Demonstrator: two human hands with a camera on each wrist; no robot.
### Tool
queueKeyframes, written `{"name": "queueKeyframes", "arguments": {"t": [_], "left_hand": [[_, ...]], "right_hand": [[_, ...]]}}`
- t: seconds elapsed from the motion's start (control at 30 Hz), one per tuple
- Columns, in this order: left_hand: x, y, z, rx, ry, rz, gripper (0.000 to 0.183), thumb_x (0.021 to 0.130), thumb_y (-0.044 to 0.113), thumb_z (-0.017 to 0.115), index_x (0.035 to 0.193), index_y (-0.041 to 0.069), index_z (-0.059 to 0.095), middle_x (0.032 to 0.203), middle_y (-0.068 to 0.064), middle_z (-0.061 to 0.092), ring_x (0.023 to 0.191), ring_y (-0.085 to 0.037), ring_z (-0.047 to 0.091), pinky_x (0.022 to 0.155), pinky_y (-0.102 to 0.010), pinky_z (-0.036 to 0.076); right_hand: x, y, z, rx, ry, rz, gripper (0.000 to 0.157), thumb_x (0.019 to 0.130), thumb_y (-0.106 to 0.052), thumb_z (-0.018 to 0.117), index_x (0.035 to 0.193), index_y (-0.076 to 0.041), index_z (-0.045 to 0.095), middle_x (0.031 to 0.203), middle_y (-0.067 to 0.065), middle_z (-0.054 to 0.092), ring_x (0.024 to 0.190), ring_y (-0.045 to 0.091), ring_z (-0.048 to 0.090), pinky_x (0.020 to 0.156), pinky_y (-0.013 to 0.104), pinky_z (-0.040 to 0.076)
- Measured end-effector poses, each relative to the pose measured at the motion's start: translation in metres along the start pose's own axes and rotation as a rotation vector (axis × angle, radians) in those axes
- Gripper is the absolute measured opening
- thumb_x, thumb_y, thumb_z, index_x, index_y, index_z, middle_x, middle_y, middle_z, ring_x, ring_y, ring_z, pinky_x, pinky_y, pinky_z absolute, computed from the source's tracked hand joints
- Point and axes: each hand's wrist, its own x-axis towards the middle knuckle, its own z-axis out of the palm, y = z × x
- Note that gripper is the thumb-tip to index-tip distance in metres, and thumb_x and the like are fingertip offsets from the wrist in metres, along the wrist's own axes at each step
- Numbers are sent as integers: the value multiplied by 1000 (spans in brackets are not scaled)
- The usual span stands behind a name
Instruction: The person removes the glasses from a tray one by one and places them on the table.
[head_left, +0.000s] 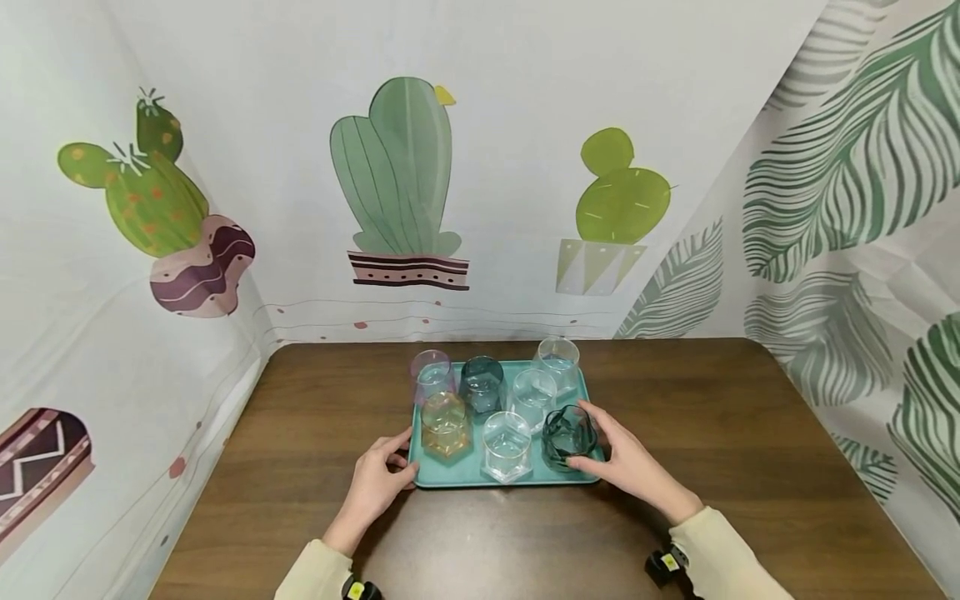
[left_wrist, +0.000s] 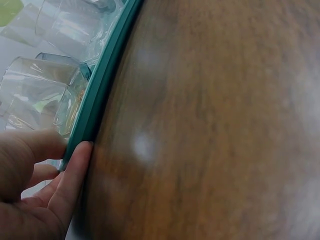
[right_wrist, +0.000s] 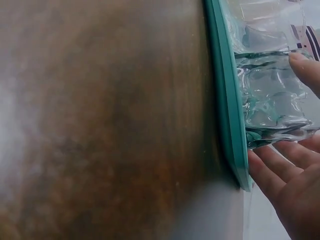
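Observation:
A turquoise tray (head_left: 465, 477) lies on the table with several drinking glasses on it. My left hand (head_left: 381, 473) grips the tray's left edge near the front corner; in the left wrist view its fingers (left_wrist: 75, 175) are against the rim. At the front right of the tray, my right hand (head_left: 626, 457) holds a dark green glass (head_left: 567, 435) between thumb and fingers. In the right wrist view the thumb touches this glass (right_wrist: 275, 95) on one side, with the fingers by its other side. The glass stands upright, partly covered by the hand.
On the tray stand an amber glass (head_left: 446, 427), a clear glass (head_left: 506, 450), another clear glass (head_left: 534, 398), a dark blue glass (head_left: 482, 385), a pinkish glass (head_left: 432, 375) and a tall clear glass (head_left: 557, 362). Behind the wooden table (head_left: 322, 392) hangs a cactus-print cloth (head_left: 510, 208).

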Motion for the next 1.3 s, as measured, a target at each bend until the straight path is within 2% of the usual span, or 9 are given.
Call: {"name": "queueKeyframes", "arguments": {"t": [0.13,0.3,0.73,1.0,1.1,1.2,1.3], "left_hand": [[1,-2,0,3,0,8,58,86,-9,74,142,-3,61,115,-17,63,85,-16,60,59,-24,65],[1,-3,0,11,4,27,57,86,-10,74,141,-5,61,114,-18,63,84,-15,61,58,-25,65],[0,-4,1,-36,6,14,54,88,-11,73,141,-5,62,114,-19,63,84,-17,64,59,-26,66],[0,-3,1,-42,48,11,50,89,-11,73,138,-4,65,114,-18,66,79,-11,65,57,-26,66],[0,-4,1,-32,57,8,49,88,-10,73,137,-4,66,115,-18,67,77,-10,66,57,-26,65],[0,-4,2,-26,61,4,49,89,-10,73,136,-4,66,116,-18,67,76,-10,66,57,-25,65],[0,-4,3,-25,63,-1,48,89,-9,73,136,-3,67,116,-18,67,74,-10,66,58,-25,65]], "right_hand": [[1,4,0,38,-3,-10,79,89,-26,85,153,-8,43,145,13,60,131,37,57,103,46,58],[2,2,1,56,21,4,76,86,-24,88,149,-12,47,140,11,64,127,36,61,103,53,58],[-3,-6,-3,49,83,38,74,83,-22,91,144,-10,52,132,10,68,120,33,64,95,39,61],[-5,-8,-18,52,117,33,72,84,-20,90,144,-9,51,132,12,67,122,35,64,96,57,59],[-5,-6,-25,32,133,39,73,83,-18,90,143,-8,50,133,11,66,123,33,63,98,49,60],[-6,-2,-33,6,148,45,74,82,-19,91,143,-8,50,133,10,66,122,29,63,99,29,58],[-7,2,-41,-1,166,56,75,82,-18,91,143,-7,50,133,11,66,122,27,62,98,11,49]]}}
